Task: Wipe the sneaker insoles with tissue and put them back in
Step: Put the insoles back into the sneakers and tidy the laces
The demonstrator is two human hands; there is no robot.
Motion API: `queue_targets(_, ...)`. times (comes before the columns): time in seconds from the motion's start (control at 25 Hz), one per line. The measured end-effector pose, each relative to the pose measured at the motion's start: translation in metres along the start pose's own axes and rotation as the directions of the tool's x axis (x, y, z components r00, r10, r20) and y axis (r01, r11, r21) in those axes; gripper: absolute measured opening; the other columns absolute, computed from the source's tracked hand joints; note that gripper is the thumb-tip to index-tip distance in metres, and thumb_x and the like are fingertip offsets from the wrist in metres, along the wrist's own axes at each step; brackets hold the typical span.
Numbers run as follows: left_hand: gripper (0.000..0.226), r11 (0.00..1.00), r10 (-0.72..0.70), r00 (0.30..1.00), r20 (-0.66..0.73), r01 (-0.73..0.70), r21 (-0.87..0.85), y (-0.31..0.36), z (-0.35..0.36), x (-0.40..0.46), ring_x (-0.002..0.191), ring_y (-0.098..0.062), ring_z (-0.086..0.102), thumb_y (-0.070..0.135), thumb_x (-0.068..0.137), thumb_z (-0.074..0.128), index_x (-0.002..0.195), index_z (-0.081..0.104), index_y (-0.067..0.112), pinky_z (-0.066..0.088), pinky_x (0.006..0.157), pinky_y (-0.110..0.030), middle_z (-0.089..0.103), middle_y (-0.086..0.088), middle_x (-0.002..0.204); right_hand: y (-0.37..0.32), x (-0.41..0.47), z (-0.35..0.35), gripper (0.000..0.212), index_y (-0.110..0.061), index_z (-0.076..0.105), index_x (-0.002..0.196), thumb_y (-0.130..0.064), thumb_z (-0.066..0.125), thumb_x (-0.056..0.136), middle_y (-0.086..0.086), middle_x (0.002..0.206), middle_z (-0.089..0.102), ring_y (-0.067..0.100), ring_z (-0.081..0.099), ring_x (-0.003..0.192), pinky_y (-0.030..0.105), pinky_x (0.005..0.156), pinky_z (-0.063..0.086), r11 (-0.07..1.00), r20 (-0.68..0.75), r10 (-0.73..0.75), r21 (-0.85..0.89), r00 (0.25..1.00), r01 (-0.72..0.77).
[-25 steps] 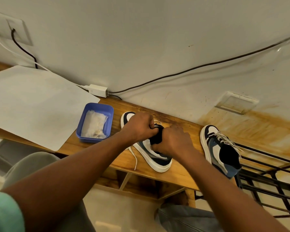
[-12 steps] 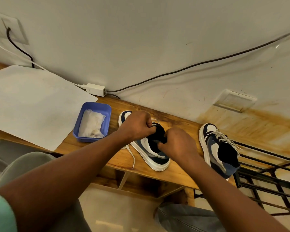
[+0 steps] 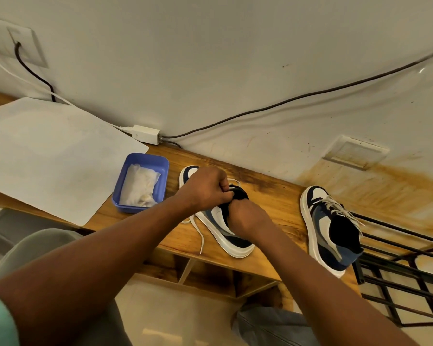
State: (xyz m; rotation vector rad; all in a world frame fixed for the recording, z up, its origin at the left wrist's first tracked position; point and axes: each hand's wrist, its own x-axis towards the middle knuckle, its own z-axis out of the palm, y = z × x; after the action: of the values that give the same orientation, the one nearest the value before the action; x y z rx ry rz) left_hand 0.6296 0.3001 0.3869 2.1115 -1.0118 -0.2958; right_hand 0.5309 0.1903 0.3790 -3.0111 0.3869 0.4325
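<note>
Head view, single entry. Landmark: the near sneaker [image 3: 225, 231] on the wooden shelf [image 3: 273, 196].

Change from half a second ago: the right hand [image 3: 248, 218] has sunk lower against the shoe's dark collar, its knuckles now covering more of the opening; the left hand [image 3: 206, 189] stays bunched at the tongue. Sneaker, tub and second shoe have not moved.

Hands: left hand, fingers curled tight, pinching the black tongue or collar edge of the near sneaker. Right hand, fingers folded inward at the shoe's mouth; whether they hold the insole cannot be told (the dark interior hides it). No insole is separately visible.

Containers: blue tub [image 3: 141, 182], left of the near sneaker, rectangular with rounded corners, smooth plastic; holds crumpled white tissue [image 3: 139, 188], slightly soiled at its near end.

Items:
- Near sneaker: navy, grey and white panels, thick white sole, one white lace [image 3: 198, 233] trailing loose over the shelf's front edge.
- Second sneaker [image 3: 330, 231]: well right of the near sneaker, same colours, laced, heel overhanging the shelf end.
- White sheet [image 3: 50, 156]: left of the tub, flat, matte, smudged.
- White adapter [image 3: 146, 134]: behind the tub, against the wall, boxy, cables attached.
- Black metal rack [image 3: 405, 270]: right of the second sneaker, thin bars.
</note>
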Motion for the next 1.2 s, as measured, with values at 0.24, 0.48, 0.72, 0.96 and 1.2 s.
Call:
queue_targets(0.24,0.013,1.000,0.002,1.000,0.018,-0.002,-0.008,-0.001,-0.002,-0.002,0.077,-0.014,0.067,0.023,0.086,0.074,0.089,0.071,0.010,0.060,0.075,-0.035,0.069,-0.001,0.082,0.028,-0.024,-0.051,0.020,-0.024,0.073,0.095,-0.023,0.053,0.089,-0.005,0.092,0.071,0.013,0.063,0.080,0.032,0.070,0.052,0.981,0.024,-0.182,0.081,0.983,0.179)
queue_targets(0.48,0.013,1.000,0.001,1.000,0.013,-0.001,0.007,0.000,0.000,-0.002,0.074,-0.012,0.066,0.024,0.085,0.074,0.087,0.070,0.012,0.060,0.073,-0.035,0.069,0.000,0.081,0.008,-0.034,-0.055,0.024,-0.013,0.065,0.089,-0.037,0.061,0.082,0.002,0.076,0.062,0.018,0.057,0.067,0.034,0.057,0.046,0.970,0.447,-0.183,-0.063,0.875,0.235)
queue_targets(0.72,0.014,1.000,0.028,1.000,-0.001,-0.028,0.002,-0.002,0.001,-0.002,0.072,-0.014,0.065,0.024,0.085,0.075,0.085,0.071,0.011,0.060,0.070,-0.036,0.069,0.000,0.079,-0.016,-0.001,-0.041,0.035,-0.012,0.054,0.089,-0.045,0.066,0.082,0.001,0.085,0.055,0.020,0.056,0.082,0.031,0.070,0.048,0.975,0.667,0.016,-0.175,0.745,0.137)
queue_targets(0.96,0.017,0.994,0.092,0.994,-0.057,-0.089,0.056,-0.009,0.001,0.000,0.072,-0.013,0.059,0.029,0.086,0.072,0.082,0.067,0.013,0.050,0.063,-0.033,0.065,0.001,0.078,-0.005,-0.009,-0.043,0.035,-0.014,0.062,0.093,-0.048,0.065,0.086,-0.002,0.085,0.064,0.015,0.062,0.080,0.029,0.067,0.051,0.981,0.502,-0.147,-0.034,0.853,0.189)
queue_targets(1.2,0.016,0.950,0.291,0.953,-0.088,-0.277,0.147,-0.001,0.013,-0.005,0.079,-0.010,0.053,0.035,0.090,0.067,0.089,0.063,0.019,0.045,0.065,-0.026,0.060,0.005,0.088,0.064,-0.045,-0.048,0.023,-0.012,0.076,0.088,-0.024,0.058,0.097,0.003,0.073,0.074,0.017,0.071,0.068,0.026,0.066,0.056,0.548,-0.305,0.237,0.826,0.923,0.132)
